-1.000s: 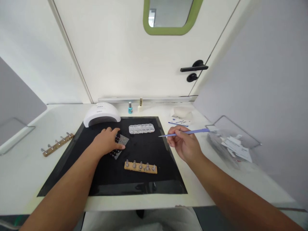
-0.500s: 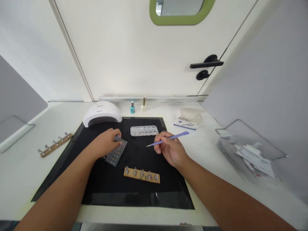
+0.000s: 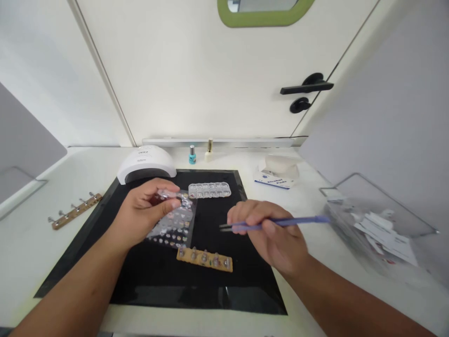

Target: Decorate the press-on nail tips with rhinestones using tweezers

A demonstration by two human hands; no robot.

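So the left hand (image 3: 142,213) has its grip clamped on the sticker sheet (image 3: 175,224), thumb and fingers pinching the top end over the black mat (image 3: 206,292), with the tray (image 3: 209,190) just beyond it and the wooden strip (image 3: 204,260) close by on the near side. Right hand's (image 3: 271,234) grip is closed around the purple tweezers (image 3: 273,223), tips a little apart and pointing left over the mat, while the lamp (image 3: 146,164) sits at the mat's far left corner.

Soft light is spreading evenly
Motion is blurring the tweezers (image 3: 289,221); glare is streaking the black mat (image 3: 210,234) along its near edge.
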